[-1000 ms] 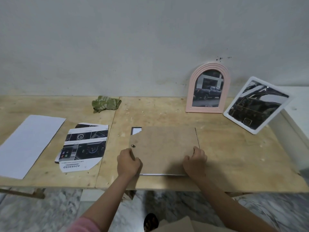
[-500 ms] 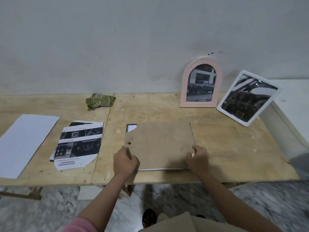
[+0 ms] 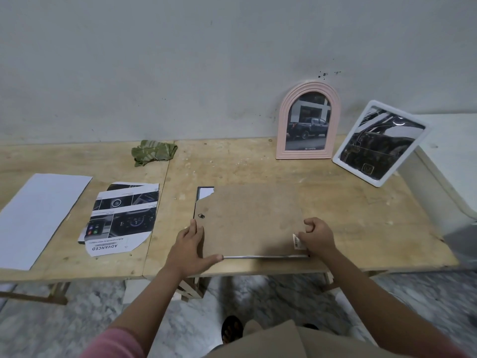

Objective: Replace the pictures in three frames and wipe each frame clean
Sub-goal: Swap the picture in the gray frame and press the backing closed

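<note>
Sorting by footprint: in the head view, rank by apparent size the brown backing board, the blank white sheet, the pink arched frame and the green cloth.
1-2. Brown backing board and blank white sheet: alike, unranked.
3. Pink arched frame, though farther away.
4. Green cloth.

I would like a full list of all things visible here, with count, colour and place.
wooden table: 1, light brown, across the middle
face-down frame with brown backing board: 1, near edge, centre
arched pink frame: 1, stands at the wall, right
white rectangular frame: 1, tilted, far right
printed car pictures: small pile, black and white, left of centre
blank white sheet: 1, far left
crumpled green cloth: 1, back, near the wall
left hand: grips the face-down frame's left near corner
right hand: grips its right near corner
</note>
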`<state>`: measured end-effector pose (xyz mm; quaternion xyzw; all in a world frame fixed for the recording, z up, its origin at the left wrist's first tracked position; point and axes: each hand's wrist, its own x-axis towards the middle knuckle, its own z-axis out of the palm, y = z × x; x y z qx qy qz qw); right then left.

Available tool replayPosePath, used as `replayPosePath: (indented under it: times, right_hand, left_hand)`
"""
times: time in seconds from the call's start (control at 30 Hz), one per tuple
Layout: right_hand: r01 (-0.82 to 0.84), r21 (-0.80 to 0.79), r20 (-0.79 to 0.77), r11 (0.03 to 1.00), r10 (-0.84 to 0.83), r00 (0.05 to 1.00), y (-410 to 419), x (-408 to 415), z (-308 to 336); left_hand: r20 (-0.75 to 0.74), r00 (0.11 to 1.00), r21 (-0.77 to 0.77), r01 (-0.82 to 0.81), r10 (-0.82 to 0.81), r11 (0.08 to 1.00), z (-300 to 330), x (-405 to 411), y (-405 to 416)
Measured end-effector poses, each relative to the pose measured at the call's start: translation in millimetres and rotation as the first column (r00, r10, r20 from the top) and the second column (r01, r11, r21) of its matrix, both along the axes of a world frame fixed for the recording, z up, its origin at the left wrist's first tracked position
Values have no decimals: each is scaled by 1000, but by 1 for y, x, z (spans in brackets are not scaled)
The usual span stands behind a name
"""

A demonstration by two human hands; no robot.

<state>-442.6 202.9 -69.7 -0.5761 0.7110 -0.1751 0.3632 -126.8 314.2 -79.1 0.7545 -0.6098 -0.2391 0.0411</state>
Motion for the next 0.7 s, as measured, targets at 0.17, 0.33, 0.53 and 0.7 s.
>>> replayPosePath:
  times: [0.17,0.33,0.53,0.7]
  right_hand:
    - [-46,142,-92,989,59,994,-2,-9,6]
    - [-65,164,-97,984,81,992,1,-9,15]
    - [-195,74,-216,978,207,954,5,4,3]
    - [-271,58,-313,961,275,909,5,10,-1]
  left_hand:
    - [43,994,-2,101,-101,995,-5,6,5]
    - [-77,997,-64,4,-9,998,-5,3,7]
    - [-117,988,-74,-111,102,991,-1,-6,-2]
    - [-99,991,-82,-103,94,991,-2,-5,-6]
